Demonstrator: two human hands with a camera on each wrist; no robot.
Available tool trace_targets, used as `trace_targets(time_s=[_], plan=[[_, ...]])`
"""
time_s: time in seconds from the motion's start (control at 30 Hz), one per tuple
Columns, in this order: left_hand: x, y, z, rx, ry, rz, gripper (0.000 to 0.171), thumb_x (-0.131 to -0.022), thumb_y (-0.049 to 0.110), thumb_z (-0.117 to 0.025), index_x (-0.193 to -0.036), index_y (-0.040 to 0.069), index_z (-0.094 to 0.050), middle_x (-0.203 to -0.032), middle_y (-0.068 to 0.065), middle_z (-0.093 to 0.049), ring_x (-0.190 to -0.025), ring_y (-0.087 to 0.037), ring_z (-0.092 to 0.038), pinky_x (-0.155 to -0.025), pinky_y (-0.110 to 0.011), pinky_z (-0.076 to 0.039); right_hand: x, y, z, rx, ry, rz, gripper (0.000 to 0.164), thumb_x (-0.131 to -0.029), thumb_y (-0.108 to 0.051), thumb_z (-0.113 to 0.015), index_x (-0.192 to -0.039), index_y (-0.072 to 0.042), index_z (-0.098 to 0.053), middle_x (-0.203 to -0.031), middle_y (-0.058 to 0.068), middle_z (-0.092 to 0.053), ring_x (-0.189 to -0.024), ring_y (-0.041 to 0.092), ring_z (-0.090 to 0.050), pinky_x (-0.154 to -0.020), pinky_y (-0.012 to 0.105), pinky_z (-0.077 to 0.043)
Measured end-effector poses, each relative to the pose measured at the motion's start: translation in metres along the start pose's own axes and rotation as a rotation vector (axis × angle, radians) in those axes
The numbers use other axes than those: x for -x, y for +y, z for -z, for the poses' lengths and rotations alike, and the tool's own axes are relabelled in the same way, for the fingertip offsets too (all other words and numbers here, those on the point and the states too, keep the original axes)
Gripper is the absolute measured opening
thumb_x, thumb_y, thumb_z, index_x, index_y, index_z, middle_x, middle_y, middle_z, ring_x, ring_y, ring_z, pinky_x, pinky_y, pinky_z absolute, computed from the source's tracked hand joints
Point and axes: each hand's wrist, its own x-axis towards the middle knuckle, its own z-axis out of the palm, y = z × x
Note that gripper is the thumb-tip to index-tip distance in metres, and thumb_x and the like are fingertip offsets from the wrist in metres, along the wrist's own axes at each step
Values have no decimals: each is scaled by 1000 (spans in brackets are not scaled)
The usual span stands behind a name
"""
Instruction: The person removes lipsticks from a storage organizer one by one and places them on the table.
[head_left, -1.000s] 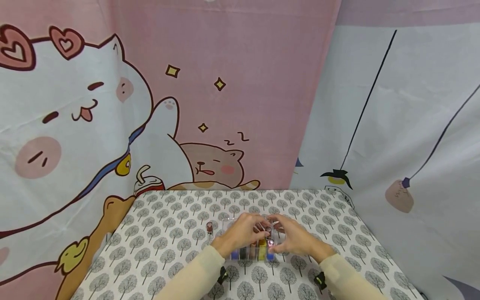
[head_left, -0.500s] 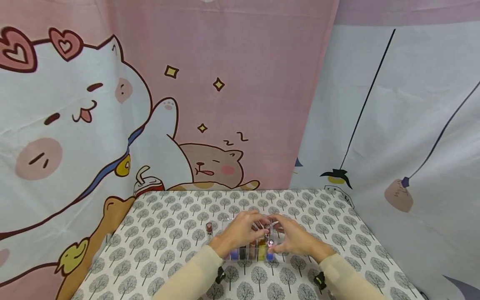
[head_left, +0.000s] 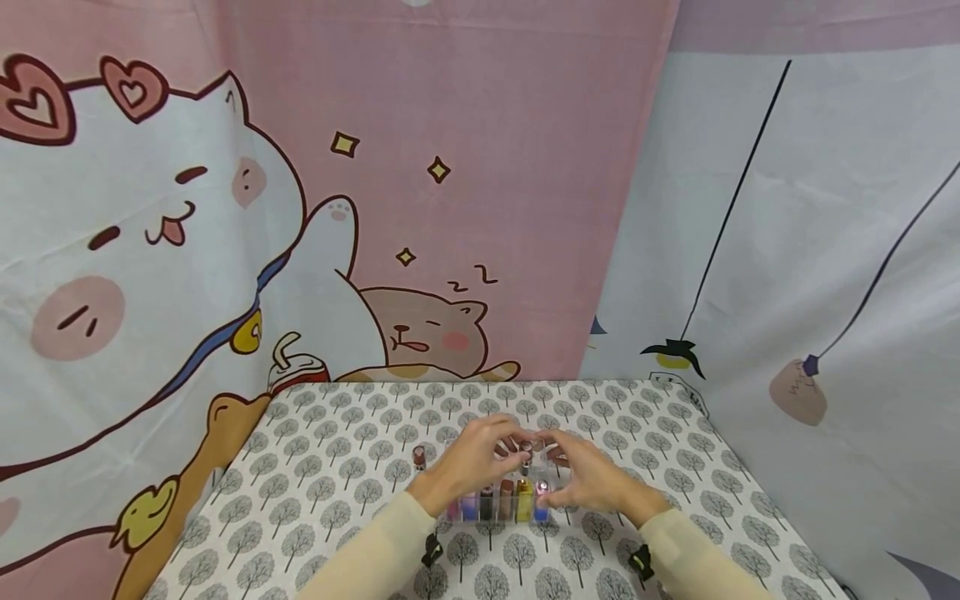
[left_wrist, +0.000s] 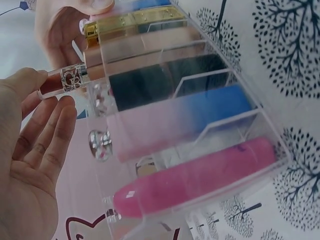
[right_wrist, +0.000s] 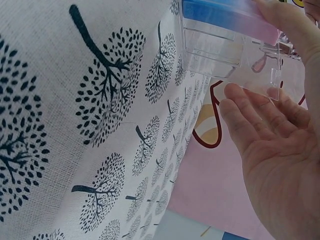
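My left hand [head_left: 476, 458] pinches a clear-capped lipstick [left_wrist: 62, 81] with a reddish-brown body and a silver lettered band. In the left wrist view its lower end is beside the top edge of a clear plastic lipstick organizer [left_wrist: 282, 150]; whether it is inside a slot cannot be told. My right hand [head_left: 592, 477] grips the organizer's right end, thumb in front by a blue-and-pink tube [right_wrist: 225, 17], fingers at the back. In the front row stand a bright pink tube [left_wrist: 195, 177], another blue-and-pink tube [left_wrist: 185, 122], a black one [left_wrist: 165, 82], a brown one and a gold one [left_wrist: 135, 22].
Left of the organizer, another lipstick [head_left: 419, 456] with a brownish top stands upright on the tree-print tablecloth [head_left: 330, 467]. A cartoon-printed curtain [head_left: 480, 167] hangs behind the table and along its sides.
The left hand has shifted slightly left and up, carrying the lipstick with it, so more of the front-row tubes show. My right hand stays in place on the organizer.
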Motion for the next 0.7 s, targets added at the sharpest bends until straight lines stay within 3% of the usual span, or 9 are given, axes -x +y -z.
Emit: trace_targets(time_s=[0.37,0.7], plan=[[4,-1,18,-13,76,-49,30,-108,22,-85,-136,11,-81,-128,-5,-84,-110,-18,-81,-101,-28,-71,0,2,0,17,4,12,115,-78,-50,-107,-171,-10,-51,-163,15,-67,-139,36,-75,-117,60,-67],[10,-7,30,36,141,-70,31,-105,15,-87,-134,7,-81,-124,-7,-83,-102,-21,-82,-92,-29,-73,0,3,0,4,-1,14,116,-79,-49,-107,-172,-10,-49,-161,13,-68,-139,38,-75,-118,58,-67]])
